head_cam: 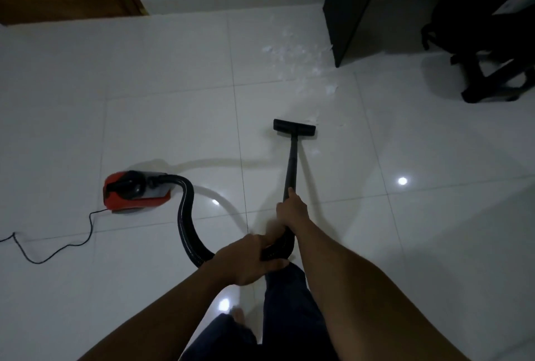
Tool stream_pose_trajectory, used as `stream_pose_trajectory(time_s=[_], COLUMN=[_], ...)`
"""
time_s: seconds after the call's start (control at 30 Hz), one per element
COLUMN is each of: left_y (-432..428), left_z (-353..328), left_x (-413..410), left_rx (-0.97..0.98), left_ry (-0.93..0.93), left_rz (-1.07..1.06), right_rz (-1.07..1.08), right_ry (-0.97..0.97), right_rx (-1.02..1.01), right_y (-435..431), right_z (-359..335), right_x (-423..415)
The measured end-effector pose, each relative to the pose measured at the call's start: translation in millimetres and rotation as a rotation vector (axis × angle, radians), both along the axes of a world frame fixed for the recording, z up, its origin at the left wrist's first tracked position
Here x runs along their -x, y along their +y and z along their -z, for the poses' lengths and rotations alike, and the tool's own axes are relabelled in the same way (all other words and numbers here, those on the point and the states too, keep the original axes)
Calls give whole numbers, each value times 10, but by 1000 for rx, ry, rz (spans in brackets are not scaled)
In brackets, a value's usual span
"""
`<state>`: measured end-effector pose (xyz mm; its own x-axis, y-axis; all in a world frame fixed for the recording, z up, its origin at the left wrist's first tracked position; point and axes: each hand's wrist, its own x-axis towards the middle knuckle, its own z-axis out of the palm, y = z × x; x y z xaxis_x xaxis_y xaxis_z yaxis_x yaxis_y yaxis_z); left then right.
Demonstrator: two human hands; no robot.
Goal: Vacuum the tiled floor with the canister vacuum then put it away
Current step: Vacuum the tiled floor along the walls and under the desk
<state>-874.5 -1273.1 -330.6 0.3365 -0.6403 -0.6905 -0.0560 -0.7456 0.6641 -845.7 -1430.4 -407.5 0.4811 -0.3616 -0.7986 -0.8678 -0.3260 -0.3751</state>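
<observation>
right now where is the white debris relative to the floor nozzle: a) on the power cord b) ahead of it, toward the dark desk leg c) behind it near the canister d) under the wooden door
b: the white debris lies scattered beyond the floor nozzle, beside the dark desk leg, away from the red canister.

The room was dim and grey-toned. Small bright ceiling-light reflections glared off the glossy tiled floor [402, 181], one to the right and two nearer the person. Soft shadows trailed from the wand [292, 163] and hose [185, 216]. The wide lens bent the tile lines near the edges. The dark chair [474, 50] in the upper right lost all detail, and everything looked slightly soft.
</observation>
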Motion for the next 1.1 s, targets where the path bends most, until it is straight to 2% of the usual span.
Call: stream_pose_trajectory(time_s=[0.33,0.6,0.87,1.1], left_y=[930,1412,1583,1478], left_z=[-284,-142,72,53], left_x=[1524,2530,3034,3004], left_rx=[-54,-62,-102,-120], left_ry=[-24,0,20,-11], left_rz=[129,169,194,161], right_rz=[119,167,151,106], right_ry=[5,31,77,127], right_rx=[1,-27,-45,-65], right_y=[979,1454,1598,1501], right_z=[-116,52,225,200], right_x=[1732,2869,3356,3241])
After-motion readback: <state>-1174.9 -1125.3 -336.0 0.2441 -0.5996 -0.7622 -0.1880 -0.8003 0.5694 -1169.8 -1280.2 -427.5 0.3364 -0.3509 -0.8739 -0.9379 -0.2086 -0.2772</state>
